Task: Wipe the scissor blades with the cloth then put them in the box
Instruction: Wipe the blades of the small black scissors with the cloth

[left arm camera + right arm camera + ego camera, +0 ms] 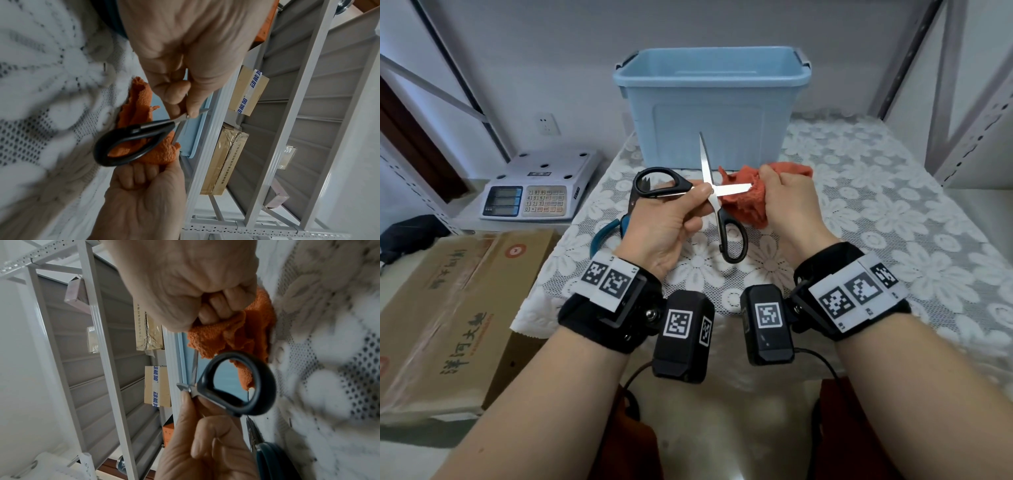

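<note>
Black-handled scissors (710,190) stand spread wide above the lace-covered table. My left hand (671,219) pinches them at the pivot between thumb and fingers. One blade points up toward the box, the other lies sideways against the orange cloth (743,202). My right hand (789,202) grips that bunched cloth in a fist at the sideways blade's tip. The left wrist view shows a black handle loop (131,142) in front of the cloth (162,152). In the right wrist view the fist (197,288) clutches the cloth (246,337). The light blue box (712,106) stands open behind.
A second pair of scissors with teal handles (609,229) lies on the table under my left hand. A weighing scale (541,188) and a cardboard carton (448,308) sit to the left. Grey shelf uprights (962,102) frame the right side.
</note>
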